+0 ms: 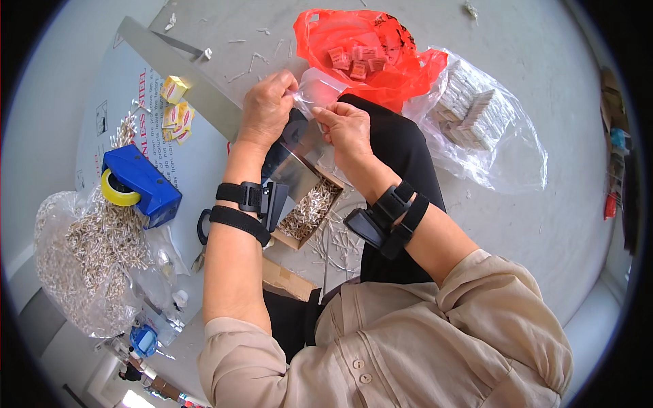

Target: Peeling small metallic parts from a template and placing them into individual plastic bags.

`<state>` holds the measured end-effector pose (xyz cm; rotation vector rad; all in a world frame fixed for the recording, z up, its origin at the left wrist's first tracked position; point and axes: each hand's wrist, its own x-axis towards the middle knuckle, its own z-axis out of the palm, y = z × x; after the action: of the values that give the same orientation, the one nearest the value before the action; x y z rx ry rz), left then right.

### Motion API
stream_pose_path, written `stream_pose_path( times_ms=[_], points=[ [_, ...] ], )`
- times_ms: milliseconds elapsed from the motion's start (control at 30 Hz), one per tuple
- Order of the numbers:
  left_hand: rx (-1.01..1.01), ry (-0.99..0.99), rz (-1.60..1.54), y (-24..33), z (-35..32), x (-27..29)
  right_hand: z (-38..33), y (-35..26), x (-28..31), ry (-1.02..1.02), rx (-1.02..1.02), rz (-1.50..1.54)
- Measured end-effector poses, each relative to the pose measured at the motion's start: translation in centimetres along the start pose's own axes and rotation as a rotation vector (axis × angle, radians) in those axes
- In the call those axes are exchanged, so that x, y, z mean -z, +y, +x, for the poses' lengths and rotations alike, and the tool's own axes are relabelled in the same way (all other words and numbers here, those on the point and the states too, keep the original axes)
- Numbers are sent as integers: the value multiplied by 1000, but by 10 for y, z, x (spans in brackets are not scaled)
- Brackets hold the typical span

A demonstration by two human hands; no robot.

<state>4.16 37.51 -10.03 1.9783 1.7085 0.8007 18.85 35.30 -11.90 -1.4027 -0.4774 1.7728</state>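
- The left hand and the right hand meet over the person's lap, each grip pinching an edge of a small clear plastic bag held up between them.
- Just below the hands a shiny metal scoop slopes down into an open cardboard box filled with small pale pieces; the box sits between the forearms, so room there is tight.
- Both wrists carry black strapped bands.
- To the left lies a long metal sheet, its raised edge running diagonally close past the left hand.
- On that sheet stand a blue tape dispenser with a yellow roll, and small yellow boxes farther up.
- A large clear bag of the same pale pieces bulges at the far left, near the left elbow.
- Ahead, just beyond the hands, a red plastic bag lies open; beside it on the right, a clear bag holds stacked white packs.
- The grey floor to the right of the right arm is open; loose pale bits are scattered on it ahead.
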Motion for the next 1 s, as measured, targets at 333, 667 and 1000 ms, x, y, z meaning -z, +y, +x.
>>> stream_pose_path(
  times_ms=[333, 667, 1000],
  points=[
    [24, 14, 9, 2, -8, -1, -4, 4, -1, 34, 37, -7],
    [-7, 24, -16, -1, -18, 4, -10, 10, -1, 7, -29, 11],
    [82, -29, -129, 2, -27, 11, -13, 10, -5, -111, -154, -20]
  ],
)
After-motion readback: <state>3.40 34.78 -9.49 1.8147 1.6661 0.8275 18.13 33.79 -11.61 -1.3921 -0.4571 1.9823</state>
